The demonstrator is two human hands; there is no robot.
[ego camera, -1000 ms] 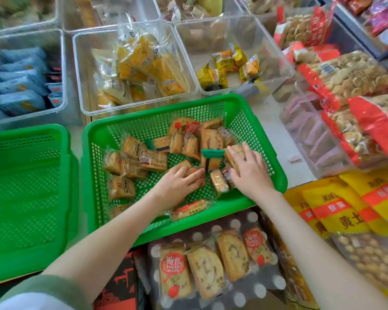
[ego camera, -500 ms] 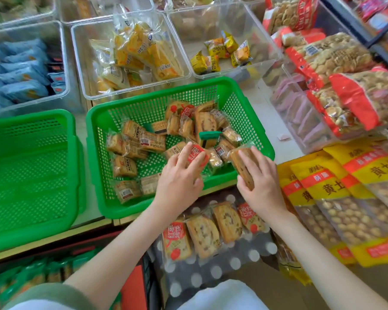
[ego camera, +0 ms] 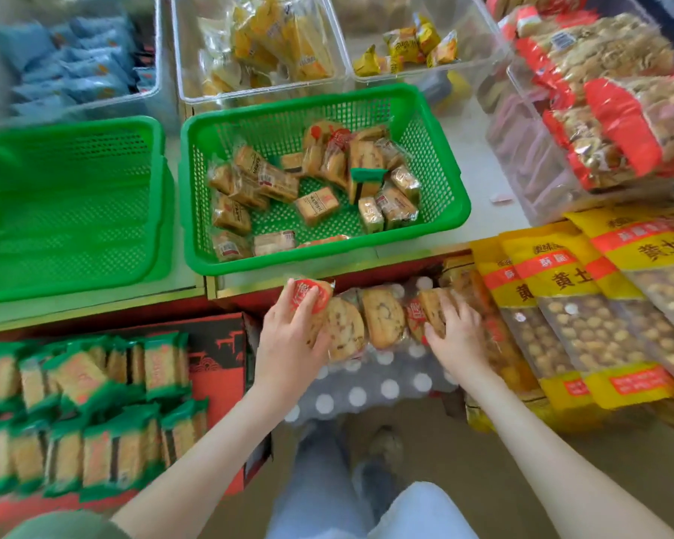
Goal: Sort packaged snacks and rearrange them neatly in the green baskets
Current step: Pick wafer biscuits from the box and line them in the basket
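Note:
A green basket [ego camera: 450, 196] on the counter holds several small wrapped cakes [ego camera: 316, 206]. An empty green basket [ego camera: 74, 212] stands to its left. Below the counter edge, a row of wrapped fruit-cake slices [ego camera: 380, 317] lies on a grey polka-dot cloth [ego camera: 370, 387]. My left hand [ego camera: 288, 344] grips a red-labelled cake packet [ego camera: 308, 299] at the row's left end. My right hand [ego camera: 456, 336] holds another cake packet [ego camera: 430, 309] at the row's right end.
Clear bins at the back hold blue packets [ego camera: 67, 68], yellow packets [ego camera: 273, 44] and small yellow candies [ego camera: 413, 48]. Big bags of biscuits [ego camera: 584, 317] lie at the right. Green-wrapped bars [ego camera: 82, 414] fill a red box at the lower left.
Both hands came out of the green basket, each with a cake packet, and moved down to the row on the polka-dot cloth. The view tilted downward.

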